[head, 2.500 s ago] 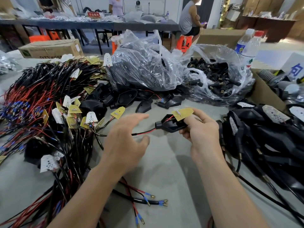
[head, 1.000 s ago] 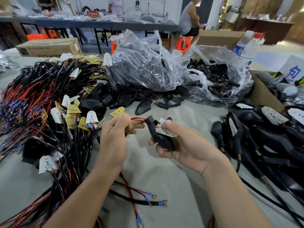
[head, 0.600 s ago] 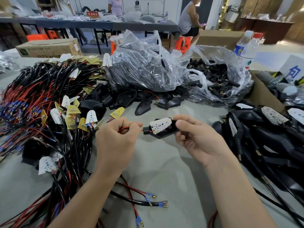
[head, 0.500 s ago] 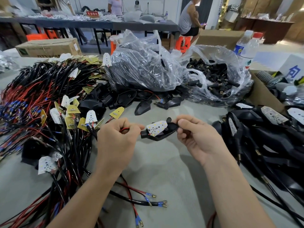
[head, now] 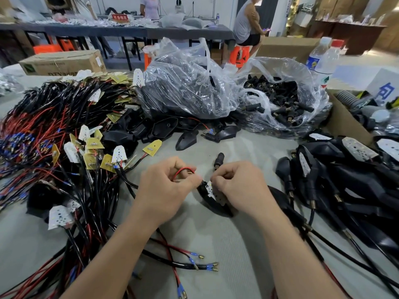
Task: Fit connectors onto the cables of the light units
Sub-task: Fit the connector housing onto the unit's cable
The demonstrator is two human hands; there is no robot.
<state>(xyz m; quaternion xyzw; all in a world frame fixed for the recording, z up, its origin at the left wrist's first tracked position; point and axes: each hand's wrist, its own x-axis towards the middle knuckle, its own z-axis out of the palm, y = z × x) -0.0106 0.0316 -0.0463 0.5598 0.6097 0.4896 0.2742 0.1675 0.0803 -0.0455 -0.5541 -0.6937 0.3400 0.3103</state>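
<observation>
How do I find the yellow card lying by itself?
Find the big heap of red and black cables on the left. Past its right edge, beyond the left hand, lies a yellow card. Only this one lies apart from the pile.

An assembly workshop — heaped red and black wires [head: 43, 130] left of the left hand [head: 166, 186], bagged connectors [head: 280, 98] beyond it, black light units [head: 345, 180] right of the right hand [head: 239, 184], long worktables [head: 129, 31] further back.
</observation>
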